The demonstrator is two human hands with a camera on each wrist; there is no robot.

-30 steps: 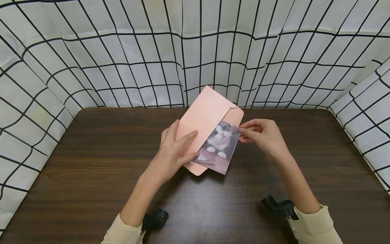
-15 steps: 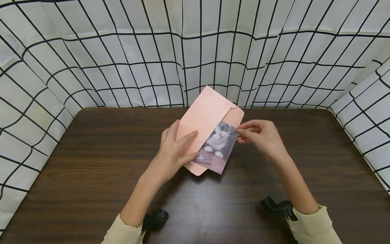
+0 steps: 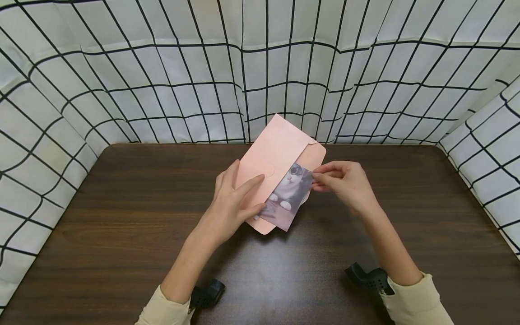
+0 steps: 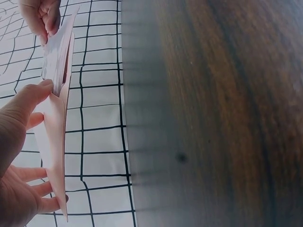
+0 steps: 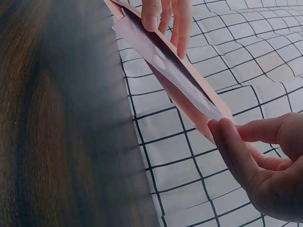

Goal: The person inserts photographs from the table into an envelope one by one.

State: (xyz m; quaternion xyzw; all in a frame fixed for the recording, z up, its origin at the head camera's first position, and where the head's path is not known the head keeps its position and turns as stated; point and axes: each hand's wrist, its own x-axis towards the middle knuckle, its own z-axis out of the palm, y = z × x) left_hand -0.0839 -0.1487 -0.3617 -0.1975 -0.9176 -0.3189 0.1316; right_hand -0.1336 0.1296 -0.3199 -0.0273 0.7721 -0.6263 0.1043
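Note:
A pink envelope (image 3: 280, 140) is held up slantwise above the table, its long open side facing right. My left hand (image 3: 227, 201) grips its lower left part, thumb near the opening and fingers spread over the pink paper. A photo card of a grey-and-white cat (image 3: 290, 189) sits partly inside the opening; its left part is hidden by the envelope. With thumb and fingertips, my right hand (image 3: 345, 183) pinches the card's upper right edge. In the right wrist view the card (image 5: 175, 78) lies between the envelope's front and its back flap (image 5: 173, 92).
A dark brown wooden table (image 3: 122, 225) lies under both hands. White cloth with a black grid (image 3: 183, 67) hangs behind it and along its sides. Black wrist devices (image 3: 207, 292) show at the cream sleeves (image 3: 414, 298).
The card has slid leftward, deeper into the envelope, and less of the cat shows. My right hand has moved left with it. The left hand and envelope stay nearly still.

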